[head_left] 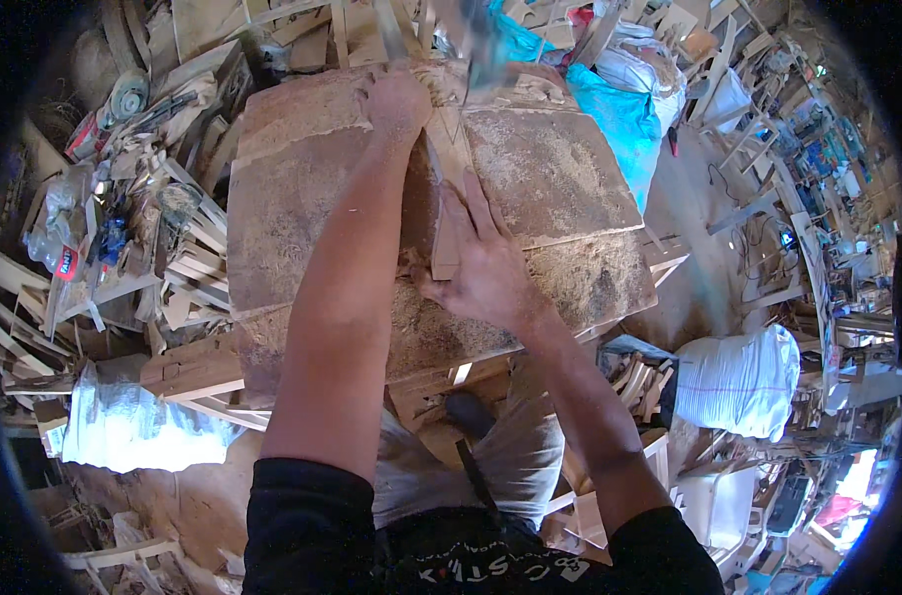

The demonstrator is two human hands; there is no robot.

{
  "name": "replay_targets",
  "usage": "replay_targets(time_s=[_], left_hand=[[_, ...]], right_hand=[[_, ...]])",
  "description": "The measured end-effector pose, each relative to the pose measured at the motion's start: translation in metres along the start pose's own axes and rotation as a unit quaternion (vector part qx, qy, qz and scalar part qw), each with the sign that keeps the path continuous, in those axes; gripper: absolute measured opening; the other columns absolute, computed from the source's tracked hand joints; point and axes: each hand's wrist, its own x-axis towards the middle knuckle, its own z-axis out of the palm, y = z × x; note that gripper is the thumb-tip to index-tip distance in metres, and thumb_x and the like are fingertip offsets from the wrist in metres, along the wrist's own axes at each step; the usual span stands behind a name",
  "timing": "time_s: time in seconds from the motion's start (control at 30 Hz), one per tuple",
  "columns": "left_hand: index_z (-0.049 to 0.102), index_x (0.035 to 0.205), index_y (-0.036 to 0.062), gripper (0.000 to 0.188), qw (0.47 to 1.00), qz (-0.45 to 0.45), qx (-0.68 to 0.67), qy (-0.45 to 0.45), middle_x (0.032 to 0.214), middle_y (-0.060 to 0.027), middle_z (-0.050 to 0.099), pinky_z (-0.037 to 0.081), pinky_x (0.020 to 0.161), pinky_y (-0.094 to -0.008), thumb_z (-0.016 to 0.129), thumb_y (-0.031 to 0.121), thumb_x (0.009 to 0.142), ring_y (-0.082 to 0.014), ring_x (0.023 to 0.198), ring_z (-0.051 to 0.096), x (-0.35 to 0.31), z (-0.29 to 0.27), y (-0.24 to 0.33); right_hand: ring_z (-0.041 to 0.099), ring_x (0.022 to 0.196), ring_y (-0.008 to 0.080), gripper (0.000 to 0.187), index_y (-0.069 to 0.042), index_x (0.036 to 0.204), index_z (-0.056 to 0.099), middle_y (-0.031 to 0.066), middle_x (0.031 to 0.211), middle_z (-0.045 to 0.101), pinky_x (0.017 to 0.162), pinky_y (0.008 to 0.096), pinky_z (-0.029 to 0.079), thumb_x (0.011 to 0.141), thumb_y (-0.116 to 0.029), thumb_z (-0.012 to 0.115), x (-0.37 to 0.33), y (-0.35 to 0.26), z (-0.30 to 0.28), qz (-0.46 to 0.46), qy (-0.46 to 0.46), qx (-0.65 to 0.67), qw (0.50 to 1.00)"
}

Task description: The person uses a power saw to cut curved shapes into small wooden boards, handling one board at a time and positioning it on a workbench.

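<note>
The two hands are apart from each other, both at one long wooden strip [451, 154] that lies lengthwise, near to far, across the middle of a sawdust-covered worktable [312, 203]. The right hand [490, 268] holds its near part, fingers laid along the wood and thumb by the near end. The left hand [399, 104] is curled beside the far part, close to the table's far edge (whether it grips the wood or only presses there, I cannot tell).

The step looks like steadying or guiding the strip; to do it well, I would keep it flat, press evenly with both hands and keep the left knuckles clear of the blurred grey metal bar [391, 35] beyond them.

Farther out, wood offcuts [198, 273] heap on the left, with a clear plastic bottle [49, 248] among them. A turquoise bag [624, 124] stands far right, and a bulging white sack [738, 382] sits near right.
</note>
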Motion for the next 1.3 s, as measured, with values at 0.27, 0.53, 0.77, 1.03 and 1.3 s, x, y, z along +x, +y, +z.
replay_targets(time_s=[0.27,0.53,0.77,1.03,1.3], left_hand=[[0.058,0.139,-0.0011,0.055,0.998,-0.026,0.017,-0.059,0.150,-0.0229,0.048,0.031,0.118,-0.0586,0.056,0.029,0.093,-0.0427,0.140,0.044,0.016,0.007,-0.009],[0.059,0.137,-0.0028,0.055,0.997,-0.019,0.015,-0.069,0.153,-0.0252,0.046,0.027,0.120,-0.0606,0.058,0.030,0.092,-0.0441,0.144,0.040,0.015,0.005,-0.001],[0.061,0.137,0.0010,0.051,0.993,0.007,0.010,-0.114,0.147,-0.0271,0.052,0.029,0.118,-0.0627,0.056,0.028,0.094,-0.0455,0.142,0.043,0.020,0.005,0.000],[0.065,0.126,-0.0009,0.042,0.973,0.157,0.010,-0.169,0.135,-0.0304,0.061,0.046,0.109,-0.0541,0.056,0.022,0.091,-0.0468,0.130,0.055,-0.002,0.005,0.014],[0.062,0.130,-0.0009,0.046,0.977,0.161,0.000,-0.140,0.131,-0.0292,0.064,0.051,0.104,-0.0508,0.056,0.015,0.087,-0.0422,0.123,0.062,0.002,0.011,0.012]], right_hand=[[0.031,0.146,0.0552,0.109,0.005,0.155,0.030,0.0365,0.159,0.024,0.116,0.0560,0.040,0.075,-0.044,0.085,0.005,-0.002,0.003,-0.014,-0.011,-0.022,1.000],[0.029,0.147,0.0547,0.113,0.006,0.156,0.027,0.0359,0.158,0.026,0.119,0.0557,0.038,0.075,-0.047,0.085,0.007,-0.001,0.008,0.017,-0.032,-0.054,0.998],[0.030,0.148,0.0529,0.112,0.005,0.156,0.030,0.0357,0.157,0.028,0.119,0.0546,0.038,0.075,-0.048,0.086,0.010,-0.010,0.004,0.037,-0.036,-0.038,0.998],[0.036,0.145,0.0508,0.100,0.008,0.149,0.040,0.0365,0.154,0.032,0.123,0.0510,0.033,0.077,-0.046,0.083,0.012,-0.025,-0.010,-0.020,-0.010,-0.105,0.994],[0.052,0.130,0.0431,0.050,0.009,0.118,0.061,0.0282,0.129,0.057,0.120,0.0505,0.036,0.085,-0.028,0.072,0.028,-0.006,0.012,-0.138,-0.010,0.038,0.990]])
